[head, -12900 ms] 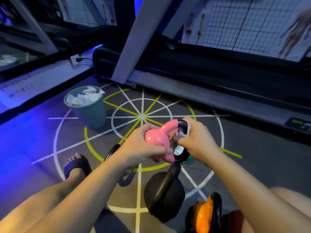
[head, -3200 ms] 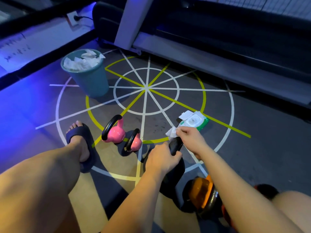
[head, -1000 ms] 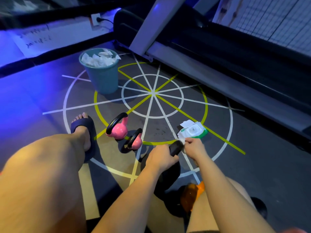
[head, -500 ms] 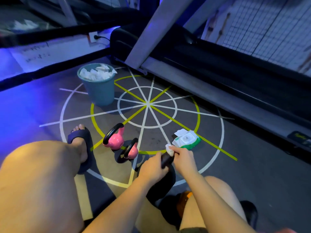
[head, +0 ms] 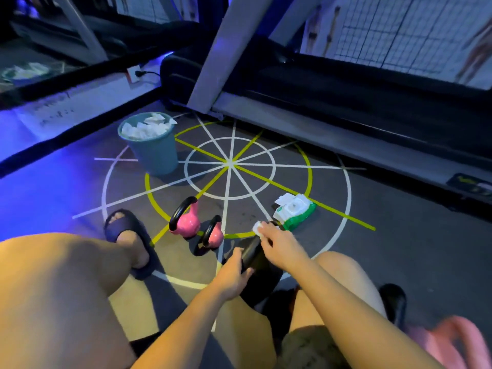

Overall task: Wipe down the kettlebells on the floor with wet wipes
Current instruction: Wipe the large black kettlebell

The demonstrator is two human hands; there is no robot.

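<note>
A large black kettlebell (head: pixel 259 272) sits on the floor between my knees. My left hand (head: pixel 234 275) grips its near side. My right hand (head: pixel 279 245) presses a white wet wipe (head: pixel 257 227) against the far end of its handle. Two small pink kettlebells with black handles stand to the left, one (head: pixel 186 221) behind the other (head: pixel 213 235). A green and white pack of wet wipes (head: pixel 294 210) lies open on the floor just beyond my right hand.
A teal bin (head: pixel 151 145) full of used wipes stands at the back left. A treadmill (head: pixel 346 102) runs along the back right. My left foot in a dark slipper (head: pixel 127 235) rests beside the pink kettlebells. The floor carries white and yellow circle markings.
My view has tilted up and back. My right hand with the wipe has slid along the handle towards its far end. My left hand keeps its grip on the black kettlebell.
</note>
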